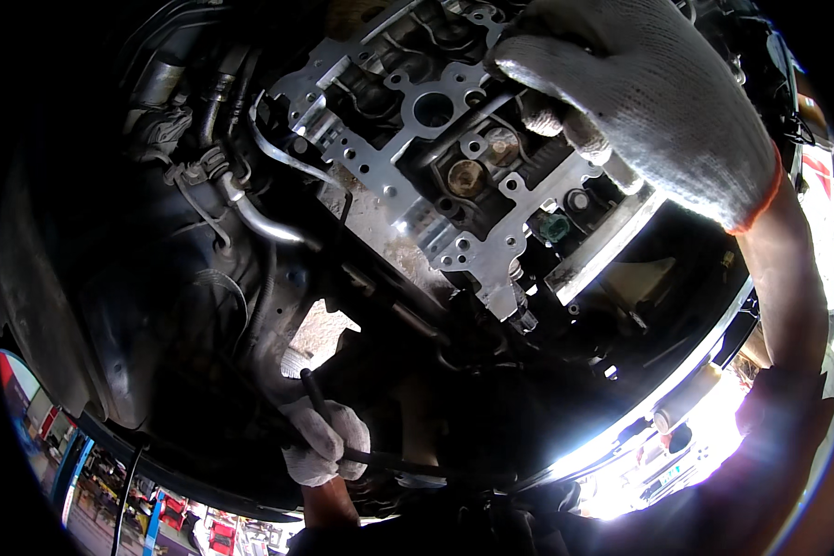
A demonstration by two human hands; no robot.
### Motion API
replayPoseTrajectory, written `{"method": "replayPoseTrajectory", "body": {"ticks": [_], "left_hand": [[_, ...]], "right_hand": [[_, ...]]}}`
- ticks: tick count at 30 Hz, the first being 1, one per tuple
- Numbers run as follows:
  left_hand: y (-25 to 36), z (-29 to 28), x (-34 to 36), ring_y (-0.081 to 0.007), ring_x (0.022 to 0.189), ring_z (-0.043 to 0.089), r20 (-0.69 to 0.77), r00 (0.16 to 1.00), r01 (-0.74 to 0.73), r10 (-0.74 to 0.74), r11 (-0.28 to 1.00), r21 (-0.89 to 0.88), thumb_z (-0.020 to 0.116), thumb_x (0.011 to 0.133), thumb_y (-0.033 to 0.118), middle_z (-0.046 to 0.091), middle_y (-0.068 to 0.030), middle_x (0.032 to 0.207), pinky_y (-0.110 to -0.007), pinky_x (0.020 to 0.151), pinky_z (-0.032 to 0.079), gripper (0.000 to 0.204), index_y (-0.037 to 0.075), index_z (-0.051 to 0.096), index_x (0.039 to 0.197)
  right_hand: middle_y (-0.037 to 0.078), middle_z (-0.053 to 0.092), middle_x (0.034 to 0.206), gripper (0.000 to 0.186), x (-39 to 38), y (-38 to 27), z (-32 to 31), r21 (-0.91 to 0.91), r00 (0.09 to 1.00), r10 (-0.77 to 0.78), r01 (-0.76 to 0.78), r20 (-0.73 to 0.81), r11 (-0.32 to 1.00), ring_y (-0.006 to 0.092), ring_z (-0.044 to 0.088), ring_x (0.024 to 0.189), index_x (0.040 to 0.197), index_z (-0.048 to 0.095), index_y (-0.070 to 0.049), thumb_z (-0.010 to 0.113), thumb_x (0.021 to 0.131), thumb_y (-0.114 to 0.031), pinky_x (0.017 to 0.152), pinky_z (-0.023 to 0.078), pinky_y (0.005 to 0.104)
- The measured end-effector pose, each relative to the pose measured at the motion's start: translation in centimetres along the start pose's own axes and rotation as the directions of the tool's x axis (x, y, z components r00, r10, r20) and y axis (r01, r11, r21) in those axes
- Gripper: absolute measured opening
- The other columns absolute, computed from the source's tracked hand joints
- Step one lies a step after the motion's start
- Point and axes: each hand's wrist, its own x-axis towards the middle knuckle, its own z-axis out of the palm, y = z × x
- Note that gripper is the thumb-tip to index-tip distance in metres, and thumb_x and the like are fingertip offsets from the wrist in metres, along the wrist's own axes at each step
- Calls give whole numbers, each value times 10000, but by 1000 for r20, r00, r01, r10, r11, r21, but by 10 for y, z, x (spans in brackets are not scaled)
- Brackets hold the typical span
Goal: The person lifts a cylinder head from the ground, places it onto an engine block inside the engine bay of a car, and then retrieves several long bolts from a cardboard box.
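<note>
Gloved right hand (639,102) curls at the cylinder head (389,190) (grip unclear), while below it the left hand (329,440) clamps a dark rod (314,394), where slipping could bruise knuckles.

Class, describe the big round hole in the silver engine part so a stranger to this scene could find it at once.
Start at the big silver engine part, upper middle, with the white-gloved right hand over its right side. Left of that hand, find the dark round hole ringed by flat silver metal. It is much wider than the small holes scattered around it.
</note>
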Motion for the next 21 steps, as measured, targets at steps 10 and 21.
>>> {"method": "replayPoseTrajectory", "body": {"ticks": [10,21], "left_hand": [[4,-88,-43,-200,550,629,520,702,691,-486,642,-333,655,973,54,629,-153,753,-293,443,535,28,56,653,1001],[3,-70,-44,-174,566,609,300,899,391,-319,894,-219,634,982,40,635,-165,818,-267,432,505,55,55,635,1035]], "right_hand": [[35,514,514,420,2,10,9,-94,952,-288,278,-107,956,101,505,444,658,619,-28,527,1026,-207,464,417,264],[40,523,526,406,-10,40,23,-67,886,-421,416,-192,907,106,514,453,669,621,-24,535,1022,-204,472,427,266]]}}
